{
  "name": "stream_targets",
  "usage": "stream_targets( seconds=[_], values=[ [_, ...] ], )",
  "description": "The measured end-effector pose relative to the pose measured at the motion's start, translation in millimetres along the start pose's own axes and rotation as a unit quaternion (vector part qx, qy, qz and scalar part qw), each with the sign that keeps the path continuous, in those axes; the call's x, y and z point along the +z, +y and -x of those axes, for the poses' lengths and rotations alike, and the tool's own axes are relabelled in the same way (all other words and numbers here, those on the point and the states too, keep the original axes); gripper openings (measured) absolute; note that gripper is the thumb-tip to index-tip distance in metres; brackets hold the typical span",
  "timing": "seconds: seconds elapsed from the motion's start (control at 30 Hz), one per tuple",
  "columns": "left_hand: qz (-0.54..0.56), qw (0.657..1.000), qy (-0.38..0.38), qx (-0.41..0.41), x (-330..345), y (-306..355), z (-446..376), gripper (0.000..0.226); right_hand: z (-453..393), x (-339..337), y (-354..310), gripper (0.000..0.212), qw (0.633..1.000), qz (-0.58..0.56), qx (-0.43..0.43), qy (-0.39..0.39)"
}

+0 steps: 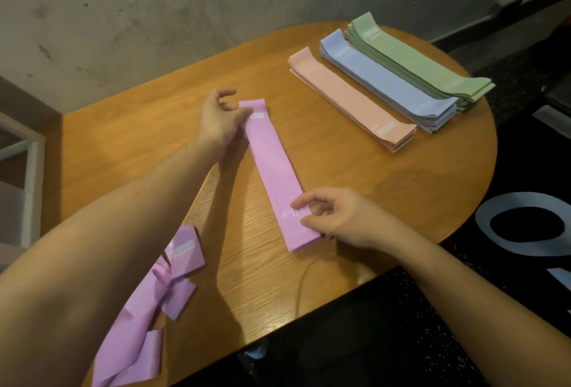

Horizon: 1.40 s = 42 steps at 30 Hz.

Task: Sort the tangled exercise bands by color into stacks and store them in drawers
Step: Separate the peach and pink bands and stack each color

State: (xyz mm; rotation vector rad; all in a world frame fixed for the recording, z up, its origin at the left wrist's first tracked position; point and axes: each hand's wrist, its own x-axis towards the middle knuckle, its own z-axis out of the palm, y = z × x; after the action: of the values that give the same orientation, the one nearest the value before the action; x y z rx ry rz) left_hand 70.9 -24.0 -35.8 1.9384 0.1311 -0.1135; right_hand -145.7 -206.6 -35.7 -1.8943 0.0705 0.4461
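Purple band (273, 170), flat at table (355, 201) centre, far end pinched by left hand (219, 121), near end by right hand (336, 216); tangled purple bands (145, 318) near-left; peach stack (352, 99), blue stack (389, 81), green stack (420, 62) far right.

On the orange-brown wood-grain table (417, 176), the flat band (275, 176) at its middle is lilac-pink with white print. The tangled bands (145, 318) at its near-left edge match. Toward its far-right edge lie peach (349, 99), pale blue (386, 81) and sage-green (420, 62) stacks.
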Motion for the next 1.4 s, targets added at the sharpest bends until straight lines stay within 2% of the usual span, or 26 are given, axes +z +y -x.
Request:
stream_targets(
  seconds=[0.3,0.53,0.8,0.97,1.1,1.4],
  values=[
    [-0.026,0.999,-0.013,-0.023,5,-10,-5,0.021,-4,6,6,0.023,0.994,0.102,-0.022,0.013],
    [-0.034,0.999,-0.002,-0.025,2,-10,-10,0.014,3,4,7,0.024,0.964,0.248,-0.091,0.02],
    [-0.039,0.999,0.015,-0.009,6,-11,-16,0.009,10,-2,17,0.018,0.939,0.27,-0.214,0.024],
    [-0.045,0.999,0.016,-0.011,6,-12,-19,0.009,8,0,21,0.016,0.928,0.286,-0.237,0.041],
    [-0.043,0.999,0.023,-0.01,6,-15,-20,0.006,8,-1,26,0.027,0.921,0.296,-0.252,0.019],
    [-0.059,0.998,0.012,0.0,7,-16,-13,0.005,5,3,39,0.012,0.912,0.293,-0.275,0.082]
  ],
)
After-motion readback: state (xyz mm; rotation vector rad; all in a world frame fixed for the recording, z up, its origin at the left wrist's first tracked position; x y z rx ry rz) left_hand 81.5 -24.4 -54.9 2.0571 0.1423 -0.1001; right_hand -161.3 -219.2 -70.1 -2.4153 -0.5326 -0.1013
